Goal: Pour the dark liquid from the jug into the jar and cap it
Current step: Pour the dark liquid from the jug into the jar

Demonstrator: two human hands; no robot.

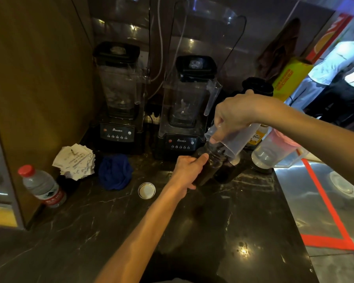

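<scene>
Dark liquid is seen inside the jar (pixel 209 162), which stands on the black marbled counter (pixel 192 231) just in front of the right-hand blender (pixel 187 111). The jar is gripped around its body by the left hand (pixel 189 170), fingers wrapped round the glass and thumb laid along the shoulder. Above it, the clear plastic jug (pixel 232 137) is tipped steeply, its rim lowered onto the jar's open mouth. The jug is held by the right hand (pixel 236 114), fingers closed around its upper side. A little dark liquid is visible at the jug's lip. The cap (pixel 146 190) is left lying on the counter, to the left of the jar and apart from it, near a blue cloth (pixel 114 172). Farther left, a water bottle (pixel 42 187) with a red top and a wad of paper slips (pixel 75 161) are placed beside the second blender (pixel 118 94).
</scene>
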